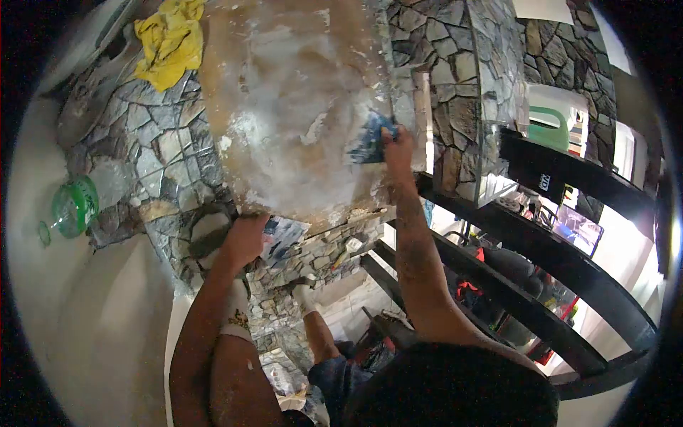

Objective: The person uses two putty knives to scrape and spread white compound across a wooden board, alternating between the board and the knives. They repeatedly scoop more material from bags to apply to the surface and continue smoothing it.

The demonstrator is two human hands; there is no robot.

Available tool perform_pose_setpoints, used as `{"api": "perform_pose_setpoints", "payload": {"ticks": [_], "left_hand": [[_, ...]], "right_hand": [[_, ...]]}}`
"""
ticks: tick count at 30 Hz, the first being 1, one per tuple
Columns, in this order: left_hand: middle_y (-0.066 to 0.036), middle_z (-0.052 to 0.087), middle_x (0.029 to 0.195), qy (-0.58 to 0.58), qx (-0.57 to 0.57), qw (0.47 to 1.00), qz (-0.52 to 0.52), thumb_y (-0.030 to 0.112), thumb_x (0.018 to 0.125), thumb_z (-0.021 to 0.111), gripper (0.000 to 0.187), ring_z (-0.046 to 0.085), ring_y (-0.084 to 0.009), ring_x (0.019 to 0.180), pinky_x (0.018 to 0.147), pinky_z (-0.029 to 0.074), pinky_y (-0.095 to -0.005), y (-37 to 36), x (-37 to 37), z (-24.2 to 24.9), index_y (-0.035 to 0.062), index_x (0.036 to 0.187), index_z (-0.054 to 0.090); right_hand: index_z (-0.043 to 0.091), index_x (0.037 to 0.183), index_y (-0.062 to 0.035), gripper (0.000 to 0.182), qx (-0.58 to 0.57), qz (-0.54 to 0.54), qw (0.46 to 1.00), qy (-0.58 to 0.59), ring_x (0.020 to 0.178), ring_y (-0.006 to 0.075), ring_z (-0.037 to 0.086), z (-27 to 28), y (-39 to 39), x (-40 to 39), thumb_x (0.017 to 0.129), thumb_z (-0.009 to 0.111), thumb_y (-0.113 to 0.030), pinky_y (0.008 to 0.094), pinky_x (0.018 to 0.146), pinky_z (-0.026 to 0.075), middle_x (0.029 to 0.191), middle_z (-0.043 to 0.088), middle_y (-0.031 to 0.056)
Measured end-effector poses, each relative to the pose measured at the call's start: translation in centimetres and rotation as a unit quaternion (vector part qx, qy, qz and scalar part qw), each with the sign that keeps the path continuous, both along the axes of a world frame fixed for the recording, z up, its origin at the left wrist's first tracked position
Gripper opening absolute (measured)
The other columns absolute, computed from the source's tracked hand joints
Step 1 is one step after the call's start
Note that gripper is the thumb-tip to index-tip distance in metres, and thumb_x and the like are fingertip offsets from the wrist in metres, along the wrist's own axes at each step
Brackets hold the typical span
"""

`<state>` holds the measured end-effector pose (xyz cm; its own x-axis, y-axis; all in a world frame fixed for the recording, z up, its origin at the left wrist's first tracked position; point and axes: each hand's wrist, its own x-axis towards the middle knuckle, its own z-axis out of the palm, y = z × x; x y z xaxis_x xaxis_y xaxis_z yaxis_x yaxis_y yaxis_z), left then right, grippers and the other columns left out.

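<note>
A brown board (284,64) smeared with whitish filler fills the upper middle of the view. My right hand (398,146) grips a putty spreader (368,144), its blue-stained flat blade lying against the board near the right edge. At the board's lower left corner, my left hand (245,240) is closed on a second putty spreader (283,236). That one has a pale blade with dark smears and sits just below the board's lower edge. Both handles are mostly hidden by my fingers.
Stone-patterned surfaces (160,146) border the board. A yellow cloth (169,43) lies at upper left, a green bottle (74,206) at far left. Black beams (512,299) cross the right side above a lower cluttered area. My feet stand on a lower stone-patterned step.
</note>
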<state>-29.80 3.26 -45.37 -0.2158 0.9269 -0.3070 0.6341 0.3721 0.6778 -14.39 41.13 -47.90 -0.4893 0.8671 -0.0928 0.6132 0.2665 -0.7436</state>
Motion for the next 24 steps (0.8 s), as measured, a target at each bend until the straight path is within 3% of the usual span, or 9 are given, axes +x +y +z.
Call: {"api": "perform_pose_setpoints", "payload": {"ticks": [3,6,8,11,13,16,17,19,24], "left_hand": [[-0.022,0.062,0.087,-0.01,-0.008,1.0,0.006,0.02,0.074,0.072,0.046,0.06,-0.0402,0.085,0.073,0.047,-0.0465,-0.3,0.4,-1.0,0.0014,0.109,0.049],[-0.022,0.063,0.088,-0.038,0.025,0.999,0.006,0.021,0.075,0.071,0.046,0.061,-0.0401,0.086,0.073,0.047,-0.0469,-0.7,0.7,-2.8,0.0011,0.11,0.049],[-0.023,0.063,0.089,-0.048,-0.032,0.998,-0.011,0.02,0.075,0.071,0.045,0.06,-0.0405,0.087,0.073,0.047,-0.0467,-0.3,0.4,-2.0,0.0004,0.11,0.049],[-0.024,0.062,0.089,-0.038,-0.053,0.998,-0.018,0.019,0.075,0.071,0.045,0.061,-0.041,0.086,0.073,0.048,-0.0467,-0.3,0.1,-1.9,-0.0001,0.109,0.049],[-0.024,0.062,0.09,-0.044,0.013,0.999,-0.005,0.02,0.076,0.072,0.044,0.061,-0.0414,0.085,0.071,0.048,-0.0478,0.0,-0.2,-0.9,-0.0006,0.108,0.049],[-0.025,0.062,0.089,-0.028,-0.048,0.998,-0.011,0.019,0.075,0.072,0.046,0.061,-0.0422,0.084,0.071,0.048,-0.0484,0.3,-0.1,-0.1,-0.0008,0.109,0.049],[-0.024,0.062,0.087,-0.031,-0.07,0.997,-0.016,0.017,0.074,0.073,0.048,0.061,-0.0422,0.085,0.071,0.048,-0.0485,0.6,-0.3,0.3,-0.0005,0.111,0.048],[-0.024,0.063,0.087,-0.033,-0.05,0.998,-0.009,0.016,0.073,0.073,0.047,0.061,-0.042,0.085,0.072,0.048,-0.048,0.3,0.0,-0.7,-0.0009,0.111,0.05],[-0.023,0.063,0.093,-0.057,0.045,0.997,0.041,0.016,0.072,0.074,0.047,0.061,-0.0416,0.088,0.075,0.049,-0.0457,-0.3,0.2,-1.7,-0.0021,0.111,0.056]], "right_hand": [[0.059,0.088,0.0006,0.016,-0.119,-0.051,0.991,0.029,0.073,0.0183,0.054,3.3,-2.7,-2.0,0.085,0.064,-0.015,0.0325,0.067,0.044,0.079,0.06,0.007],[0.059,0.096,-0.0034,0.024,0.181,0.103,0.971,-0.121,0.08,0.0365,0.062,0.0,-5.2,-5.7,0.086,0.063,-0.025,0.0435,0.073,0.049,0.086,0.065,0.0146],[0.058,0.097,-0.0038,0.025,0.005,0.123,0.99,-0.07,0.085,0.0414,0.06,2.6,-6.5,-7.5,0.088,0.059,-0.027,0.0469,0.075,0.048,0.092,0.064,0.0185],[0.058,0.1,-0.0025,0.029,0.107,0.084,0.99,-0.046,0.086,0.04,0.06,-2.1,-3.3,-0.7,0.089,0.059,-0.029,0.0476,0.076,0.047,0.094,0.064,0.0191],[0.058,0.107,-0.0024,0.035,-0.069,0.052,0.996,-0.037,0.092,0.039,0.059,3.5,-3.9,2.3,0.088,0.06,-0.032,0.0473,0.082,0.047,0.102,0.063,0.0185],[0.058,0.112,-0.0023,0.039,0.099,0.018,0.986,-0.133,0.095,0.0368,0.059,3.0,-5.0,3.5,0.087,0.061,-0.032,0.0453,0.085,0.046,0.107,0.062,0.0182],[0.056,0.117,-0.0024,0.044,0.023,0.011,0.991,-0.134,0.097,0.0364,0.059,3.1,-5.5,3.5,0.085,0.063,-0.033,0.0442,0.087,0.046,0.108,0.063,0.0185],[0.058,0.112,-0.0005,0.036,0.127,0.05,0.987,-0.085,0.086,0.0312,0.062,-0.7,-6.3,1.4,0.085,0.064,-0.024,0.0408,0.076,0.046,0.093,0.064,0.0179],[0.057,0.101,-0.0006,0.022,-0.016,0.119,0.988,-0.093,0.073,0.0164,0.053,5.1,-5.7,-2.6,0.085,0.064,-0.015,0.0304,0.067,0.044,0.081,0.058,0.0118]]}}
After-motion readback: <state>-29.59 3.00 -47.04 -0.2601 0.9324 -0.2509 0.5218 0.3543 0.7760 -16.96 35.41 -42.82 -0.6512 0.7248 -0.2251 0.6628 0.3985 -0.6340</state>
